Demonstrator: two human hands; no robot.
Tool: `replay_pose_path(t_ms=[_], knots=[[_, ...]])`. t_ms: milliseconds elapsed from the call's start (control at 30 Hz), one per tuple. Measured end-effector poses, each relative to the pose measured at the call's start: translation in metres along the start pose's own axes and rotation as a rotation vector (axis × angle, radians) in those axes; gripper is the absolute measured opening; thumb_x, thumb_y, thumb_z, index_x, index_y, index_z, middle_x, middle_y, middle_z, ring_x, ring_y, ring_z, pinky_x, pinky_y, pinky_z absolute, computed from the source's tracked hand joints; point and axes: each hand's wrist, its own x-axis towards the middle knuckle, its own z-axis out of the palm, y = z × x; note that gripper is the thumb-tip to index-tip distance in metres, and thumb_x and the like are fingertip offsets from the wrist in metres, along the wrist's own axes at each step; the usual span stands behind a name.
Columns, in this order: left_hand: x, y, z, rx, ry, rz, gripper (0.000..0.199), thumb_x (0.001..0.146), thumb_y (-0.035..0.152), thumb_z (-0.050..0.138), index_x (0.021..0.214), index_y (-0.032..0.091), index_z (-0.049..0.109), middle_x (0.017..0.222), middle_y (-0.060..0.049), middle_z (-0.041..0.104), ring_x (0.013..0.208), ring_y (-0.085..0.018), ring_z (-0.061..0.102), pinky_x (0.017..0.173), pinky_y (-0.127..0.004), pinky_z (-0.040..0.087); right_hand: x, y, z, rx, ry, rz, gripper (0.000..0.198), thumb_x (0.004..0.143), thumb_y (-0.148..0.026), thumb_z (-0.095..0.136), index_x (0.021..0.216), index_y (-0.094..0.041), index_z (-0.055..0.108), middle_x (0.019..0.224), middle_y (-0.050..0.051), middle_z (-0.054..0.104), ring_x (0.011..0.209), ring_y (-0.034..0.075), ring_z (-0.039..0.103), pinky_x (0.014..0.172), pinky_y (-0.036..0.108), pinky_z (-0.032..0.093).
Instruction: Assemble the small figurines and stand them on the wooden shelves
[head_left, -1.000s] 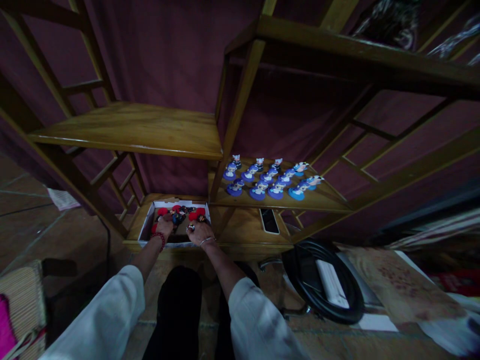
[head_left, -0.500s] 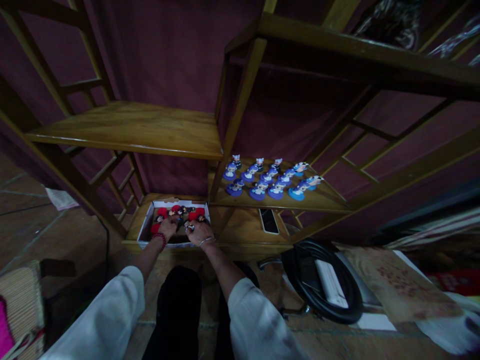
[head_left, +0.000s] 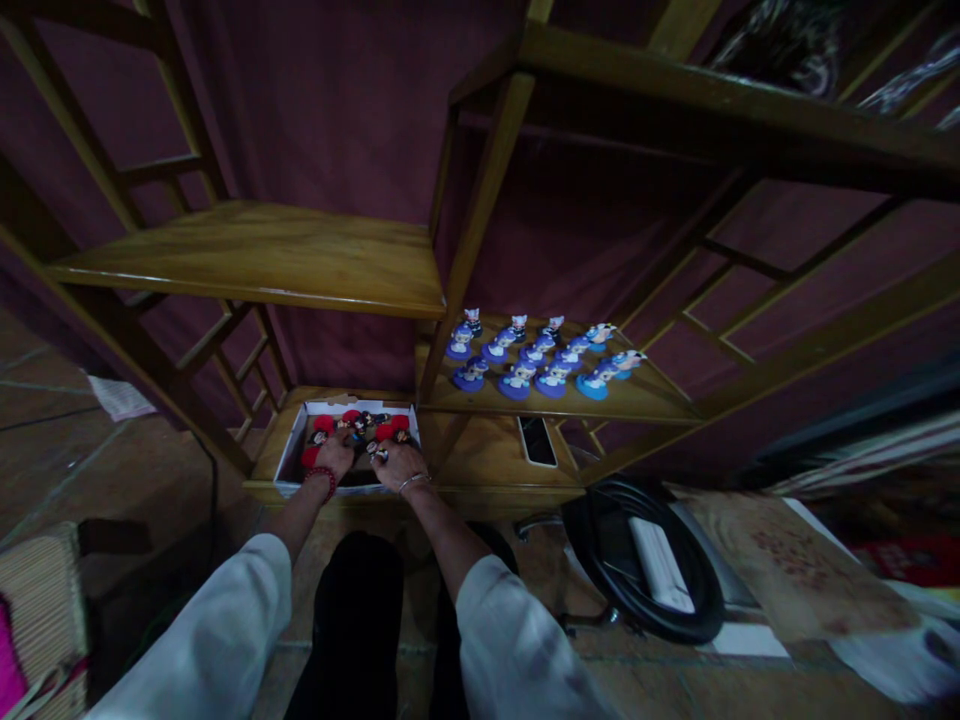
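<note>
A shallow white cardboard box (head_left: 289, 455) stands on the bottom shelf, holding several small red and black figurines (head_left: 393, 428). Over the left part of the box, my left hand (head_left: 337, 456) reaches in with curled fingers. Whatever it grips is hidden among the figurines. At the box's front right, my right hand (head_left: 401, 466) pinches a small white and dark figurine (head_left: 377, 453) in its fingertips. A red bead bracelet circles my left wrist, and a silver bangle my right.
Several purple and blue figurines (head_left: 519, 380) stand in rows on the shelf to the right. Below them lies a phone (head_left: 538, 441). A bare wooden shelf board (head_left: 262, 250) hangs above the box. A black ring-shaped object (head_left: 701, 600) with a white box (head_left: 660, 565) sits at lower right.
Both hands stay in the box in nearly the same place. My left wrist has shifted very slightly; the figurines on the shelf have not moved.
</note>
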Motion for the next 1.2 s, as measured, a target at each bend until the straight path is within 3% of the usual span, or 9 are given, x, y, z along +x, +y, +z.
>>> replay_pose_path(t_ms=[100, 267, 533, 1200], knots=[[-0.0012, 0.0033, -0.0013, 0.046, 0.037, 0.012, 0.038, 0.072, 0.006, 0.043, 0.106, 0.015, 0.058, 0.120, -0.008, 0.055, 0.110, -0.016, 0.050, 0.091, -0.023, 0.038, -0.0007, 0.0001, -0.0006, -0.009, -0.003, 0.004, 0.032, 0.079, -0.034, 0.039, 0.100, -0.019, 0.058, 0.092, 0.008, 0.067, 0.085, 0.019, 0.061, 0.073, 0.027, 0.043], [-0.0013, 0.0043, 0.0000, 0.121, 0.019, 0.018, 0.037, 0.073, 0.007, 0.041, 0.105, 0.013, 0.059, 0.107, -0.010, 0.063, 0.100, -0.017, 0.057, 0.087, -0.024, 0.041, -0.0009, 0.0003, -0.0003, -0.010, 0.016, 0.004, 0.032, 0.079, -0.034, 0.038, 0.099, -0.019, 0.059, 0.090, 0.008, 0.067, 0.084, 0.019, 0.062, 0.071, 0.026, 0.043], [-0.0023, 0.0065, -0.0024, 0.202, -0.018, 0.048, 0.035, 0.073, 0.008, 0.042, 0.102, 0.014, 0.061, 0.113, -0.008, 0.060, 0.104, -0.016, 0.054, 0.088, -0.023, 0.040, 0.0016, 0.0018, 0.0044, -0.010, 0.018, 0.008, 0.032, 0.079, -0.034, 0.038, 0.099, -0.020, 0.059, 0.092, 0.008, 0.067, 0.085, 0.019, 0.061, 0.074, 0.028, 0.043], [-0.0029, 0.0108, -0.0075, 0.327, -0.084, -0.006, 0.028, 0.079, 0.022, 0.042, 0.090, 0.016, 0.067, 0.091, -0.007, 0.068, 0.088, -0.014, 0.060, 0.073, -0.018, 0.042, 0.0003, 0.0002, 0.0014, -0.030, 0.005, 0.007, 0.033, 0.080, -0.035, 0.037, 0.099, -0.018, 0.058, 0.091, 0.009, 0.067, 0.084, 0.019, 0.061, 0.072, 0.027, 0.043]])
